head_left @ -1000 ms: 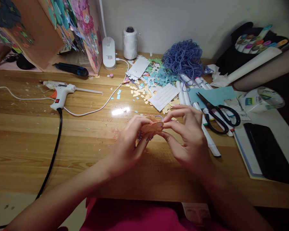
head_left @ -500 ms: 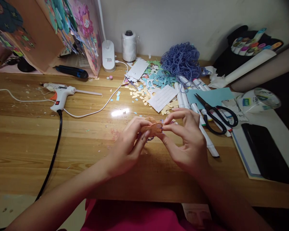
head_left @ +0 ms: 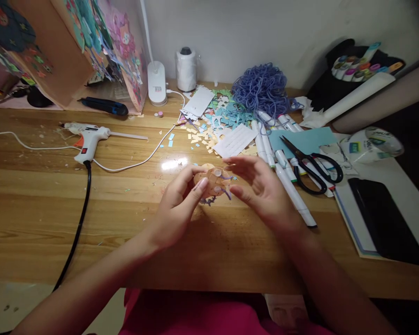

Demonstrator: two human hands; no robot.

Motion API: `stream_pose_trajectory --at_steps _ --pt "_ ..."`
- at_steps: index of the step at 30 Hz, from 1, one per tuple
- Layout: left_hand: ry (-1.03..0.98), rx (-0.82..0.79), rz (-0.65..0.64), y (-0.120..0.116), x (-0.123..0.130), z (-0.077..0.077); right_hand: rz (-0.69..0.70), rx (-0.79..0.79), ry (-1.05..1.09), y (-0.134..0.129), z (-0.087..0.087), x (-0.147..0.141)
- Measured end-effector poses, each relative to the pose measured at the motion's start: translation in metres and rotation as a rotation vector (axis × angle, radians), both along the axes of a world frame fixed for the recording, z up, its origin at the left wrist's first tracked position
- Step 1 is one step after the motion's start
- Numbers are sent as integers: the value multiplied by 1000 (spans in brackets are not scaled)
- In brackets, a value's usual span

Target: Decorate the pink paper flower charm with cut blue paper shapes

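Observation:
Between thumb and fingers, my left hand (head_left: pixel 179 200) pinches a small orange paper cutout (head_left: pixel 211 180) with a scalloped outline. Two pale round dabs and short purple strands show on its right side. Some dark purple trim peeks out beneath its lower edge. My right hand (head_left: pixel 260 188) hovers just right of the cutout, thumb and fingers apart, with nothing seen in it. Its fingertips are close to the purple strands; any touch cannot be made out.
A white glue gun (head_left: pixel 91 142) with a black cord lies left. Behind my hands are paper scraps (head_left: pixel 230 114) and a heap of purple cord (head_left: pixel 260 88). To the right lie markers (head_left: pixel 295 195), black scissors (head_left: pixel 310 163), a tape roll (head_left: pixel 373 143) and a black phone-like slab (head_left: pixel 387 221).
My right hand has let go of the cutout's right side and opened its fingers. The cutout has turned in my left hand, so its flat face with the two pale dabs now shows.

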State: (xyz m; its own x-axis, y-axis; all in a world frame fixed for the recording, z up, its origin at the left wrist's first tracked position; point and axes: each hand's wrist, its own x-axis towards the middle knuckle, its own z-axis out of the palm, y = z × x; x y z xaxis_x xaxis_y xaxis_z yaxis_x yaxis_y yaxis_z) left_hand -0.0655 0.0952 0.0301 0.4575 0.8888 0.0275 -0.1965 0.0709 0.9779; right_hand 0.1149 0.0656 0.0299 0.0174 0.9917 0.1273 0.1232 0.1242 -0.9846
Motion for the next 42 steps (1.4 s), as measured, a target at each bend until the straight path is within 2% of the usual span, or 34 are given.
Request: stream_pose_trajectory --at_steps 3,6,9,12,17,20,23,25,27,30,32,34,36,39,42 --pt "31 -14 33 0 -2 1 151 -138 -1 2 2 0" --pt "-7 -65 54 2 -4 4 123 -137 -39 3 5 2" --pt "-84 -182 -17 7 -6 6 64 -124 123 2 6 6" --pt "-123 -274 -127 12 -9 5 99 -113 365 0 11 6" --pt "-75 -263 -213 11 -9 3 132 -1 469 -4 35 -3" --pt "-51 -157 -281 8 -9 5 163 23 432 -8 54 -4" --pt "45 103 -255 5 -15 10 158 86 320 -14 72 -3" --pt "147 337 -164 5 -21 15 182 105 229 -19 82 -4" --pt "197 572 0 4 -25 26 240 88 157 -23 88 -8" --pt "303 867 245 0 -26 53 329 99 93 -27 93 -19" --pt "427 998 286 -5 -22 73 336 172 27 -29 94 -26" --pt "510 1072 261 -9 -16 90 306 247 -82 -32 96 -32" --pt "535 1084 258 -12 -9 101 266 302 -193 -36 99 -35" --pt "469 981 339 -13 1 108 230 353 -261 -41 102 -39" --pt "338 860 382 -13 8 114 163 380 -224 -44 103 -41"
